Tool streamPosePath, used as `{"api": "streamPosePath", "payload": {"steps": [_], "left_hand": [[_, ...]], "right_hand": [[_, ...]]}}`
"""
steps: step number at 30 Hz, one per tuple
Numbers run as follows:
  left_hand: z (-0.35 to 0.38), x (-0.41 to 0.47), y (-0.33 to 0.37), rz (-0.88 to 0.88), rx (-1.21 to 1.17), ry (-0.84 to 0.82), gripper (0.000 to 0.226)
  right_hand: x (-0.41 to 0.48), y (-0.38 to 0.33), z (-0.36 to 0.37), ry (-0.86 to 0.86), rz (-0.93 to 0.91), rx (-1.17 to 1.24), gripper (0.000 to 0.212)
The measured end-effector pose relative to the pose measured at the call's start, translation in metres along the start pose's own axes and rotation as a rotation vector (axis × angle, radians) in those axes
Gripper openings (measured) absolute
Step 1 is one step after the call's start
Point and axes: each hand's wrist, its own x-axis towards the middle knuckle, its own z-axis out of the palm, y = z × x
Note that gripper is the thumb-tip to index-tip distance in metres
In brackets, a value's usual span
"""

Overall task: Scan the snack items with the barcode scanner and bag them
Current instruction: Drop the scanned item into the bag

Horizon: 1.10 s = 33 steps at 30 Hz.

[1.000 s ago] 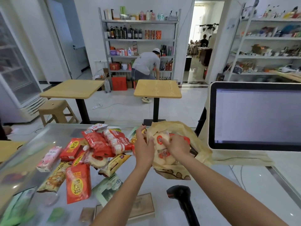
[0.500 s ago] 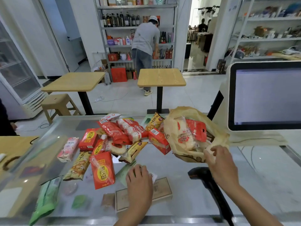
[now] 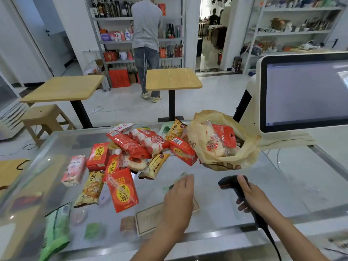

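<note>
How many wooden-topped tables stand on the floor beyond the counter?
2. The left table stands beside a stool; the right table stands mid-frame, near the person at the shelves. The monitor may hide more.

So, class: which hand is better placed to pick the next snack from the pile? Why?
Probably left: the left hand is open beside the snack pile; the right hand grips the barcode scanner.

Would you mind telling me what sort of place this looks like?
Probably a small shop's checkout: a barcode scanner in the right hand, a till screen, and stocked shelves behind.
</note>
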Motion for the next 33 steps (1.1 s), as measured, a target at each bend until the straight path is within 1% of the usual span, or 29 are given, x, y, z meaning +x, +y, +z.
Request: {"api": "streamPosePath", "payload": {"steps": [1, 2, 3, 4, 5, 6, 7, 8, 9, 10, 11, 13, 15, 16, 17, 18, 19, 20, 21, 22, 23, 25, 26, 27, 30, 31, 33], "left_hand": [[-0.011, 0.002, 0.004, -0.105, -0.226, 0.126, 0.038], [-0.023, 0.003, 0.006, -0.185, -0.364, 0.292, 0.016], [-0.028, 0.004, 0.005, -0.271, -0.505, 0.383, 0.011], [-0.027, 0.006, 0.001, -0.389, -0.675, 0.417, 0.014], [-0.020, 0.004, -0.006, -0.514, -0.758, 0.424, 0.014], [-0.018, 0.000, -0.007, -0.609, -0.802, 0.427, 0.022], [-0.016, -0.005, -0.007, -0.658, -0.715, 0.415, 0.038], [-0.009, -0.012, -0.009, -0.635, -0.559, 0.431, 0.053], [0.001, -0.019, -0.013, -0.531, -0.376, 0.415, 0.063], [0.010, -0.026, -0.014, -0.396, -0.221, 0.335, 0.068], [0.014, -0.034, -0.011, -0.260, -0.095, 0.195, 0.069], [0.022, -0.042, -0.011, -0.089, 0.122, -0.083, 0.072], [0.031, -0.045, -0.018, -0.050, 0.246, -0.297, 0.085], [0.035, -0.043, -0.021, -0.023, 0.290, -0.362, 0.087], [0.034, -0.040, -0.026, 0.048, 0.291, -0.406, 0.084], [0.033, -0.036, -0.030, 0.143, 0.286, -0.391, 0.076], [0.030, -0.031, -0.036, 0.189, 0.219, -0.374, 0.069], [0.028, -0.027, -0.041, 0.194, 0.160, -0.348, 0.063], [0.028, -0.025, -0.044, 0.189, 0.121, -0.265, 0.057], [0.025, -0.023, -0.044, 0.125, 0.079, -0.225, 0.050], [0.022, -0.023, -0.039, 0.059, 0.040, -0.211, 0.045], [0.030, -0.024, -0.035, 0.014, 0.088, -0.237, 0.041], [0.034, -0.024, -0.032, 0.008, 0.146, -0.252, 0.050], [0.037, -0.021, -0.031, -0.024, 0.205, -0.314, 0.061], [0.048, -0.013, -0.033, -0.078, 0.303, -0.358, 0.074], [0.047, -0.011, -0.033, -0.072, 0.322, -0.391, 0.082], [0.050, -0.007, -0.034, 0.024, 0.290, -0.365, 0.099]], "right_hand": [[-0.002, -0.001, 0.000, -0.012, 0.010, 0.031, 0.056], [-0.002, -0.001, 0.000, -0.018, 0.017, 0.058, 0.057], [-0.003, -0.001, 0.001, -0.020, 0.021, 0.073, 0.060], [-0.004, -0.001, 0.001, -0.018, 0.025, 0.085, 0.061], [-0.004, -0.001, 0.001, -0.017, 0.030, 0.093, 0.061], [-0.004, -0.002, 0.002, -0.018, 0.034, 0.097, 0.061], [-0.005, -0.002, 0.002, -0.019, 0.040, 0.100, 0.061], [-0.005, -0.004, 0.002, -0.020, 0.042, 0.104, 0.061], [-0.006, -0.004, 0.002, -0.024, 0.045, 0.110, 0.061], [-0.006, -0.005, 0.002, -0.028, 0.053, 0.118, 0.062], [-0.006, -0.005, 0.001, -0.036, 0.069, 0.127, 0.063], [-0.006, -0.006, -0.001, -0.067, 0.120, 0.149, 0.066], [-0.006, -0.009, -0.005, -0.120, 0.189, 0.159, 0.069], [-0.007, -0.010, -0.007, -0.152, 0.220, 0.168, 0.072], [-0.007, -0.011, -0.008, -0.181, 0.240, 0.176, 0.074], [-0.007, -0.011, -0.009, -0.203, 0.250, 0.180, 0.076], [-0.007, -0.011, -0.010, -0.213, 0.257, 0.179, 0.076], [-0.008, -0.011, -0.010, -0.217, 0.263, 0.177, 0.076], [-0.008, -0.011, -0.011, -0.218, 0.267, 0.176, 0.077], [-0.008, -0.011, -0.010, -0.216, 0.269, 0.176, 0.077], [-0.008, -0.011, -0.010, -0.214, 0.271, 0.173, 0.078], [-0.010, -0.013, -0.010, -0.212, 0.279, 0.166, 0.077], [-0.010, -0.015, -0.011, -0.213, 0.283, 0.165, 0.077], [-0.011, -0.017, -0.011, -0.218, 0.287, 0.162, 0.077], [-0.016, -0.029, -0.016, -0.249, 0.296, 0.121, 0.081], [-0.018, -0.035, -0.019, -0.264, 0.293, 0.094, 0.082], [-0.023, -0.048, -0.025, -0.291, 0.278, 0.051, 0.082]]}}
